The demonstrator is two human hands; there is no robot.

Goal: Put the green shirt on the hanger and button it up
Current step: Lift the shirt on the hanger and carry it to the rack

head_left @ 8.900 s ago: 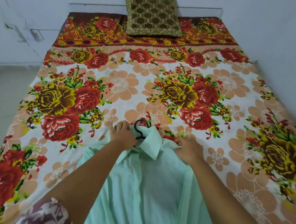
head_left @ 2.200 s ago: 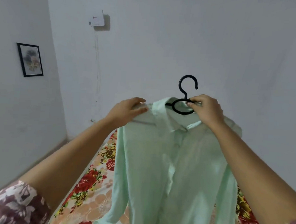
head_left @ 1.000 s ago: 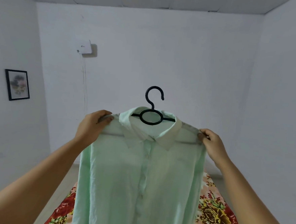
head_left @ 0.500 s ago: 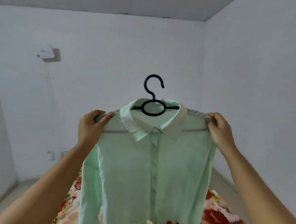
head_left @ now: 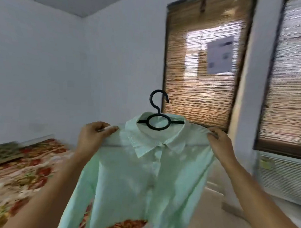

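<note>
Two blinds point(head_left: 201, 64) fill the wall ahead of you, and the bed point(head_left: 17, 167) lies low on your left. Your shirt point(head_left: 141, 175) hangs in mid-air on the hanger point(head_left: 157, 121), placket closed. Your left hand point(head_left: 93, 136) and right hand point(head_left: 218, 145) each grip a shoulder.

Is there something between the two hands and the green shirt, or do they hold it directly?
Nothing visible is between. The left hand and right hand each grip a shoulder of the green shirt directly, over the black hanger inside it.
</note>
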